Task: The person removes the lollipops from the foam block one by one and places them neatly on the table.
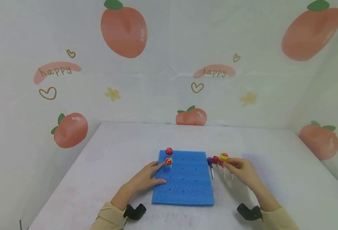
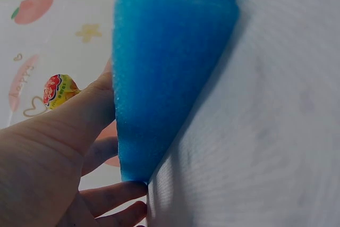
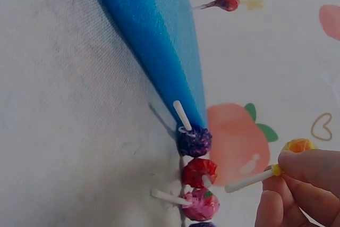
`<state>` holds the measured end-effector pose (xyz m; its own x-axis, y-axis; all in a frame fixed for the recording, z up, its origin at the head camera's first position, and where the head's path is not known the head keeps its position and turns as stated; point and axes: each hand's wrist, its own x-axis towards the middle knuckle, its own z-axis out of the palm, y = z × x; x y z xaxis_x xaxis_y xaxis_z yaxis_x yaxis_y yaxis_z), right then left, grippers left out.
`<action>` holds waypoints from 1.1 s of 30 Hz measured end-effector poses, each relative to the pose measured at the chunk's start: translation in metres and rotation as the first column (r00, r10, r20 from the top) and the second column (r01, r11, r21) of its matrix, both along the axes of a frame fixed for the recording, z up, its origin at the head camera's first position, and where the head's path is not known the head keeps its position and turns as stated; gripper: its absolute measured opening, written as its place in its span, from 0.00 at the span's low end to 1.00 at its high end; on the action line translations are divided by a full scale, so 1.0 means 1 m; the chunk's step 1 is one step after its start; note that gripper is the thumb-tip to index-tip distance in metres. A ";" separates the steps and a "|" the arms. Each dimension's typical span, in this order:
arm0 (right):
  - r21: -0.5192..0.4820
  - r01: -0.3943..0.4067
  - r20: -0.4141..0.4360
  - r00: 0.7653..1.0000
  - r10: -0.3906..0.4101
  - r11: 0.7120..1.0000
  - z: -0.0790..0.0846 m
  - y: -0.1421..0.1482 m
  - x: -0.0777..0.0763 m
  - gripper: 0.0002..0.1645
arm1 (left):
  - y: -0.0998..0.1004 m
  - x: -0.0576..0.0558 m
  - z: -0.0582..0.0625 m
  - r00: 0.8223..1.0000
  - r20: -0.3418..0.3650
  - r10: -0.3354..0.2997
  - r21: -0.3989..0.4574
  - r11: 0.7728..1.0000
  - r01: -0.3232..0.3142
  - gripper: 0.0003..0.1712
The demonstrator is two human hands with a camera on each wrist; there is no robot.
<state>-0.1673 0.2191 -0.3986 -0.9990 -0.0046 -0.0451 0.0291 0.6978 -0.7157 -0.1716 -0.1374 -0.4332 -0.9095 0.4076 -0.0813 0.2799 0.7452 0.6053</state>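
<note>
A blue foam board (image 1: 189, 188) with rows of small holes lies flat on the table. Two lollipops stand in its left column: a red one (image 1: 169, 151) at the back and a yellow-and-red one (image 1: 168, 162) in front. My left hand (image 1: 143, 177) rests along the board's left edge, fingers extended, index fingertip close to the front lollipop. Beyond the board's right side, my right hand (image 1: 243, 171) pinches a yellow lollipop (image 3: 300, 145) just below its candy, its white stick showing. Beside it lie a purple lollipop (image 3: 194, 141), a red one (image 3: 200, 171) and a pink one (image 3: 201, 204).
Another purple candy (image 3: 203, 225) is partly cut off at the bottom of the right wrist view. The white table (image 1: 120, 140) meets a wall printed with peaches (image 1: 191, 117) behind. Black wrist mounts (image 1: 135, 211) sit at both sleeves.
</note>
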 end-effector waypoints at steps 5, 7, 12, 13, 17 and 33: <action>0.015 0.009 -0.010 1.000 -0.009 1.000 -0.001 0.004 0.001 0.21 | 0.000 0.000 -0.001 1.000 0.004 0.007 -0.005 1.000 -0.007 0.41; 0.025 0.019 -0.005 1.000 -0.019 1.000 -0.001 0.006 0.001 0.21 | 0.000 0.000 -0.001 1.000 0.003 0.008 -0.005 1.000 -0.008 0.41; 0.054 0.040 0.011 0.999 -0.041 0.998 -0.002 0.012 0.000 0.22 | 0.000 0.000 -0.001 1.000 0.002 0.008 -0.004 1.000 -0.008 0.41; 0.061 0.041 0.010 0.999 -0.042 0.997 -0.002 0.013 0.000 0.22 | 0.000 0.000 -0.001 1.000 0.002 0.008 -0.003 1.000 -0.008 0.41; 0.073 0.042 -0.002 0.999 -0.042 0.996 -0.001 0.018 -0.001 0.22 | 0.000 -0.001 -0.001 1.000 0.000 0.004 -0.003 1.000 -0.004 0.41; 0.095 0.061 -0.025 0.998 -0.059 0.994 0.001 0.037 -0.003 0.23 | -0.001 0.000 -0.001 1.000 -0.002 0.002 0.002 1.000 -0.002 0.41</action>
<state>-0.1698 0.2556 -0.3976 -0.9981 0.0588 -0.0206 0.0582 0.7607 -0.6465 -0.1719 -0.1379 -0.4344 -0.9106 0.4056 -0.0789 0.2792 0.7448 0.6060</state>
